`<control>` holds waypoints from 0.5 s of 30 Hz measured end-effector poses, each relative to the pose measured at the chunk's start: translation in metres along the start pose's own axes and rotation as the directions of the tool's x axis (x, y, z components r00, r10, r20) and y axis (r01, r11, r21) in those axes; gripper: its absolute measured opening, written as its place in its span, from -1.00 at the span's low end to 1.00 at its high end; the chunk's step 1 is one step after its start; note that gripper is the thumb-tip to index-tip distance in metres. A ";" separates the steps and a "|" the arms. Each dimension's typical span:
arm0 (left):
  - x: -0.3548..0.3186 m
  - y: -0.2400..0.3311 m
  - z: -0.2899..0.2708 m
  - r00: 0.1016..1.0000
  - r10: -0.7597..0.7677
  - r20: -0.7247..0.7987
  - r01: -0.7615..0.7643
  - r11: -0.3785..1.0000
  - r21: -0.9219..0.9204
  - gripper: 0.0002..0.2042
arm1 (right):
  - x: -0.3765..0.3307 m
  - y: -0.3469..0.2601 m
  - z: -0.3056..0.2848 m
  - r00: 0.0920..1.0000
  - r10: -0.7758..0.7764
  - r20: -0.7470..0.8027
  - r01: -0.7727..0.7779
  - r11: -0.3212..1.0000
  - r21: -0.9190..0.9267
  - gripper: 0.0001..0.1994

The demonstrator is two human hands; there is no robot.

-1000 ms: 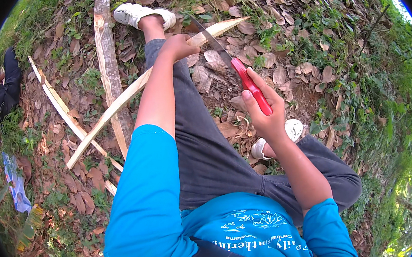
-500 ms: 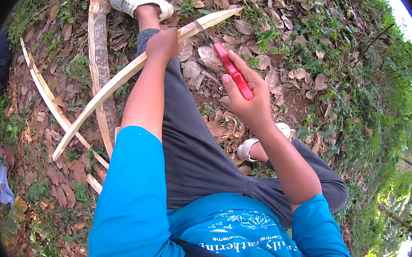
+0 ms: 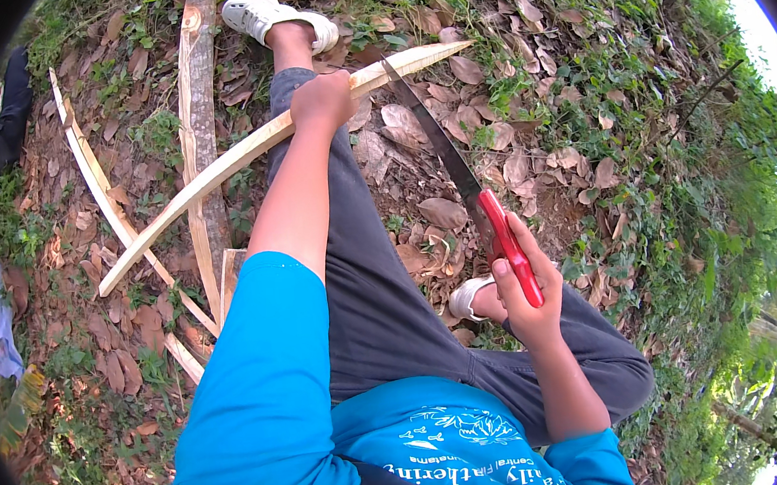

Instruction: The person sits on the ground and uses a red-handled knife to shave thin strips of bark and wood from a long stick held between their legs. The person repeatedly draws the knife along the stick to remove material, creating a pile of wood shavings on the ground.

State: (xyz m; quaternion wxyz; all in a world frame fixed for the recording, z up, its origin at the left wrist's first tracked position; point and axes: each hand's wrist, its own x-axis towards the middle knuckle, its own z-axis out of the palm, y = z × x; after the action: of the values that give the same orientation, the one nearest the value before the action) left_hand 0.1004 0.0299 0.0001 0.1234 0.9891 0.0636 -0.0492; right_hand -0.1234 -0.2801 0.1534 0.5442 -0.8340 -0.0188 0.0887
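Note:
A long pale strip of wood, peeled and tapering to a point at its right end, lies slantwise over my outstretched left leg. My left hand is wrapped round it just above the shin. In my right hand is the red handle of a hand saw with a long dark, slightly curved blade. The blade's far tip touches or overlaps the strip to the right of my left hand; whether it has cut in cannot be made out. My right thumb lies along the handle.
Left of my leg lies a grey-barked log with a split pale piece along it. More pale strips lie crossed at the left. Beyond are a blue plastic scrap and part of another person in dark clothing. Dry leaves cover the ground.
My right hand has drawn the saw back toward my body and to the right, so more blade shows. My left hand still grips the strip, both shifted slightly down in view.

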 end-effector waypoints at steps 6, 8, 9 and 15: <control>0.003 -0.007 0.010 1.000 -0.015 -0.020 0.014 0.999 -0.036 -0.76 | 0.006 -0.010 0.009 0.999 0.031 -0.032 -0.028 0.996 0.083 -0.44; 0.002 -0.006 0.012 1.000 -0.020 -0.011 0.020 0.999 -0.030 -0.76 | 0.012 -0.021 0.011 0.997 0.029 -0.076 -0.016 0.985 0.171 -0.44; 0.004 -0.010 0.012 0.999 -0.012 -0.040 0.010 0.999 -0.034 -0.75 | 0.017 -0.023 0.012 0.995 0.015 -0.096 0.003 0.983 0.184 -0.45; 0.001 -0.008 0.019 0.997 0.003 -0.079 -0.010 0.996 -0.084 -0.75 | 0.087 -0.025 0.040 0.971 -0.223 -0.086 0.230 0.969 0.085 -0.47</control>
State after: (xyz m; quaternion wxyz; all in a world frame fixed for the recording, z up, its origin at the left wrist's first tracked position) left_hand 0.0988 0.0332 -0.0203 0.1624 0.9844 0.0672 -0.0072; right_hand -0.0434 -0.2224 0.1489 0.5897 -0.8027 -0.0893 -0.0051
